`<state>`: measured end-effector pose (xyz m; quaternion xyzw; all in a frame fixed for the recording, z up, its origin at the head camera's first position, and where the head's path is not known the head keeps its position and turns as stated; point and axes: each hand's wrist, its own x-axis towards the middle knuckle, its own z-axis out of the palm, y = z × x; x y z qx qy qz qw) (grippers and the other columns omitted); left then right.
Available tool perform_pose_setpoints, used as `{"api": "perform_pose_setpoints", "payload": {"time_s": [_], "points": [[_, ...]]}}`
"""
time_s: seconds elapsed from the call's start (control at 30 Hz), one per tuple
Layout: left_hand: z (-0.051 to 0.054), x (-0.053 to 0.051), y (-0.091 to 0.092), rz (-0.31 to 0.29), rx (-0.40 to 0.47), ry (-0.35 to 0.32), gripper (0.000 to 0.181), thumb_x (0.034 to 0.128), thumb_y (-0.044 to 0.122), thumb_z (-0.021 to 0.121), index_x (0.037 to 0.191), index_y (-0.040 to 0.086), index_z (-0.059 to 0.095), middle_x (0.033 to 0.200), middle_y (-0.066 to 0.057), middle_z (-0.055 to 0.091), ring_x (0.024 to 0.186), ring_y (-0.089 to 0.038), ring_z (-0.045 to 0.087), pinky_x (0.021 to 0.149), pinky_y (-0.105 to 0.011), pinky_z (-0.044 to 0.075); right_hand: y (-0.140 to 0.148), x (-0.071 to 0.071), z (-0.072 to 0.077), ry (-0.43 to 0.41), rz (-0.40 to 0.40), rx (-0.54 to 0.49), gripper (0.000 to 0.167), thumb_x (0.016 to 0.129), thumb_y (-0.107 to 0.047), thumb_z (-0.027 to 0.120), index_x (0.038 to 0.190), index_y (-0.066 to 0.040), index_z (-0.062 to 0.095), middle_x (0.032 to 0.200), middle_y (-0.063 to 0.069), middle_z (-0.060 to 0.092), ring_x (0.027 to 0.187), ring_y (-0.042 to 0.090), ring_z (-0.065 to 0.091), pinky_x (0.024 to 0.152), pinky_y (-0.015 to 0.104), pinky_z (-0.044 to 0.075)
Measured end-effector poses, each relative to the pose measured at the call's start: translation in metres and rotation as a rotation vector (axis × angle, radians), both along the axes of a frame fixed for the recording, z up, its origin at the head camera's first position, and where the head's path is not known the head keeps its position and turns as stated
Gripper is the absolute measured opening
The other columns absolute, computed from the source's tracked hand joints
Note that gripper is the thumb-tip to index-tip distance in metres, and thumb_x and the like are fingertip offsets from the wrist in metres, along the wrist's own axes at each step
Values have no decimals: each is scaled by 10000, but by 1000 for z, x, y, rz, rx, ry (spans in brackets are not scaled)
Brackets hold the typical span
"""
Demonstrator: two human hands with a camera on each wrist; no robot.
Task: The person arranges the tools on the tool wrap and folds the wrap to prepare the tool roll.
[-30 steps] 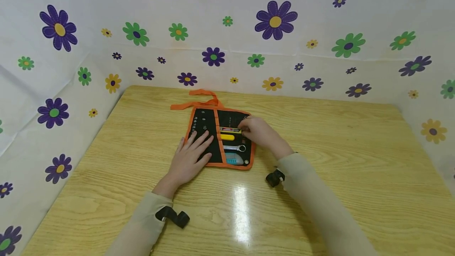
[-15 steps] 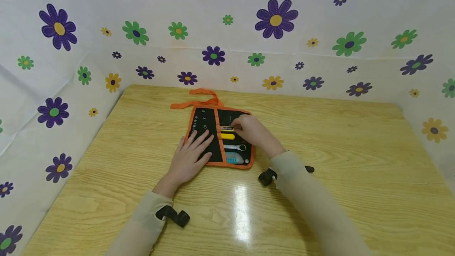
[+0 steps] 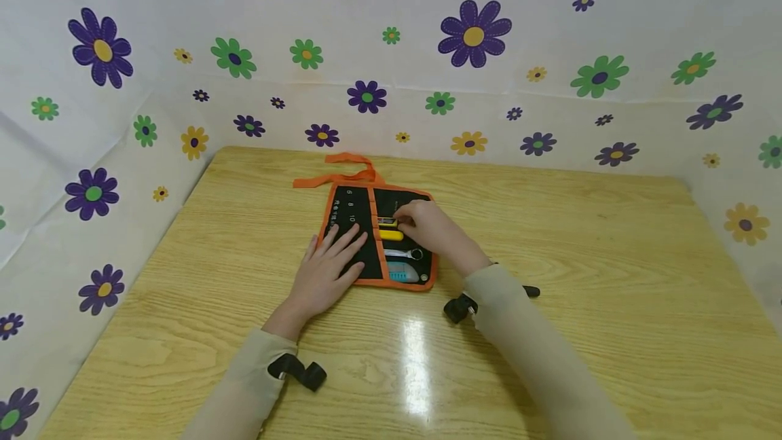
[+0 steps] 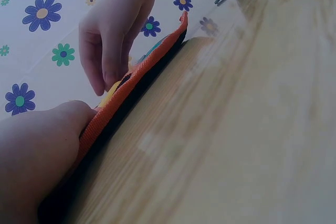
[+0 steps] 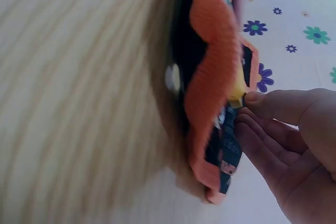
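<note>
A black tool roll with orange edging lies unrolled on the table. My left hand rests on its left part, fingers spread over the pocket panel. With thumb and fingertips, my right hand pinches the end of a flat yellow-and-black piece bearing a printed label; its other end is inside a pocket. The right wrist view shows its yellow end at the thumb. Below it in the roll sit a yellow handle, a combination wrench and a teal utility knife.
Orange tie straps trail from the roll's far edge. A slim dark end shows beyond the right sleeve; I cannot tell what it is. Behind the wooden table hangs a white flowered cloth.
My right hand has moved left with the labelled yellow-and-black piece, which has slid deeper into its pocket. My left hand has stayed in place.
</note>
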<state>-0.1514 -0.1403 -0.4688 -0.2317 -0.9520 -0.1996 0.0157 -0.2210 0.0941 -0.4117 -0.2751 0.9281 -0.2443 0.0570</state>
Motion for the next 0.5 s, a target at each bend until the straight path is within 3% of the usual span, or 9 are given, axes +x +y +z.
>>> {"api": "perform_pose_setpoints", "payload": {"time_s": [0.3, 0.5], "points": [[0, 0, 1, 0, 0, -10, 540, 1014, 453, 384, 1515, 277, 290, 1573, 71, 185, 1451, -259, 77, 1133, -538, 13, 29, 22, 11, -36, -1, -7, 203, 898, -23, 646, 1084, 46, 686, 978, 130, 673, 842, 211, 634, 742, 318, 535], [-3, -1, 0, -1, -3, 3, 550, 1011, 470, 377, 1517, 274, 291, 1575, 66, 187, 1450, -267, 79, 1129, -549, 16, 56, 40, 10, -10, -18, -13, 187, 894, -38, 653, 1056, 45, 698, 931, 118, 660, 792, 196, 588, 708, 332, 517]]}}
